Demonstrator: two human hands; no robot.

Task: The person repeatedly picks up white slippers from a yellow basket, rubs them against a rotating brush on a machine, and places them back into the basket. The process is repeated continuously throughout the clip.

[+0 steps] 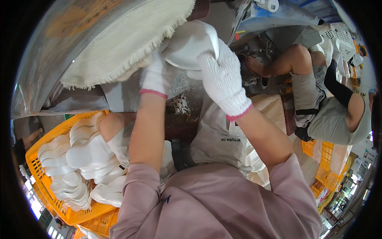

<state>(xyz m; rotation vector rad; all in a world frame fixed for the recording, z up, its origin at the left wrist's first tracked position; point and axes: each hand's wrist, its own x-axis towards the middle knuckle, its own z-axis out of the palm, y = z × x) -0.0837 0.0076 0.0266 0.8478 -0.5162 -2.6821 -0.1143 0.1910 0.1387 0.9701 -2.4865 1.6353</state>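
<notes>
Both my hands wear white knit gloves with pink cuffs. My left hand (156, 73) and my right hand (223, 79) hold one white moulded piece (190, 42) between them, pressed up against the frayed edge of a large cream cloth wheel (119, 44). The left hand grips the piece from below on its left side. The right hand wraps over its right side. Part of the piece is hidden behind the gloves.
An orange plastic crate (43, 175) at my lower left holds several stacked white moulded pieces (85, 155). A beige apron (219, 135) covers my lap. Another person (330, 107) sits bent over at the right, near white baskets (342, 42) and more orange crates (328, 167).
</notes>
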